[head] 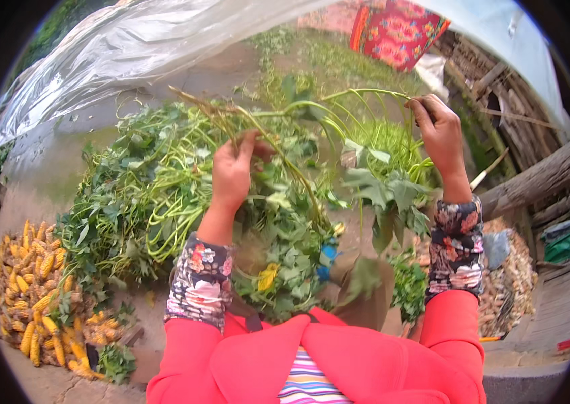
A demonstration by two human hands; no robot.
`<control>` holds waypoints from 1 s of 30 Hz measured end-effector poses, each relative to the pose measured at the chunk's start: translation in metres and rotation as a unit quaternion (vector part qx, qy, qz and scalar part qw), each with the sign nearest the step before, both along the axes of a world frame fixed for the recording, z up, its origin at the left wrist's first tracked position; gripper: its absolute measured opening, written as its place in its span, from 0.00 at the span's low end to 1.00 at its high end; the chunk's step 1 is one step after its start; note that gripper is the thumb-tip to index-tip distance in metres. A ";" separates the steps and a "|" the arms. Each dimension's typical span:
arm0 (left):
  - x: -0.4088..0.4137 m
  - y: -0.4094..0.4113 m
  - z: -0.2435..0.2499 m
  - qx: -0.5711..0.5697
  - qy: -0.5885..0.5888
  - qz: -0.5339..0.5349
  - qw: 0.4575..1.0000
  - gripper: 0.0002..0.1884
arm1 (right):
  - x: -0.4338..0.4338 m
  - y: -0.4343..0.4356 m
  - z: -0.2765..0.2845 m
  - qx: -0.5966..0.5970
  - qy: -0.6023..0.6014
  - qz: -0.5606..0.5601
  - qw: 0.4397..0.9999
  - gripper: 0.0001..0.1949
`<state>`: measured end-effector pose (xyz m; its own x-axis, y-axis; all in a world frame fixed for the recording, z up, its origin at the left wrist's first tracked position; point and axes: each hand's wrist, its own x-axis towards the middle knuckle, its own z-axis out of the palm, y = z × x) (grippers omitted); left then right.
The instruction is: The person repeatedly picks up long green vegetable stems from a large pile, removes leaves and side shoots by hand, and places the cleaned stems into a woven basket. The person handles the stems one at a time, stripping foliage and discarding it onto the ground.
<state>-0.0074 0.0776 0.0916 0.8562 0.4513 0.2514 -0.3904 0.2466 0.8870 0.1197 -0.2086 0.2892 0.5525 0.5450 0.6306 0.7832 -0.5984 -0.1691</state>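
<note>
My left hand (237, 164) grips brownish vine stems over a large heap of leafy green vines (128, 192). Raised at the right, my right hand (434, 121) pinches the end of a long green vine (361, 92) between thumb and fingers. This vine stretches between the two hands, with leaf stalks and broad leaves (391, 189) hanging from it. Beneath the right hand lies a bunch of light green stalks (383, 144). A yellow leaf (268, 276) lies on the vines near my lap.
Corn cobs (32, 288) are piled at the left. Clear plastic sheeting (93, 60) hangs across the top, near a red patterned cloth (396, 33). A wooden log (542, 169) slants at the right, above a heap of pale pieces (510, 283). Small greens (409, 285) lie beside my knee.
</note>
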 end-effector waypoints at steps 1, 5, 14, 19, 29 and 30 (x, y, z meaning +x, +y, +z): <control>-0.001 -0.006 0.008 -0.027 -0.002 -0.075 0.997 0.19 | 0.009 -0.018 -0.019 0.010 0.056 -0.014 0.998 0.09; 0.008 -0.036 0.004 -0.223 0.069 -0.222 0.947 0.20 | 0.027 -0.074 -0.119 -0.140 0.155 -0.049 0.977 0.11; 0.044 -0.088 -0.051 -0.329 0.125 -0.177 0.919 0.21 | -0.050 -0.011 -0.215 -0.089 0.388 0.192 0.897 0.17; 0.060 -0.093 -0.056 -0.290 0.132 -0.166 0.933 0.19 | -0.045 0.011 -0.256 -0.034 0.417 0.190 0.888 0.16; 0.042 -0.049 -0.111 0.055 0.300 -0.168 0.938 0.20 | 0.013 -0.017 -0.302 0.285 0.695 0.105 0.651 0.16; 0.042 -0.057 -0.112 0.058 0.319 -0.189 0.927 0.18 | 0.013 -0.016 -0.303 0.286 0.698 0.090 0.650 0.16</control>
<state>0.0347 0.0209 -0.0208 0.9388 0.0906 -0.3322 0.3172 0.1484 0.9367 0.1325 -0.2248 -0.0142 0.7638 0.5773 -0.2885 -0.3237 -0.0440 -0.9451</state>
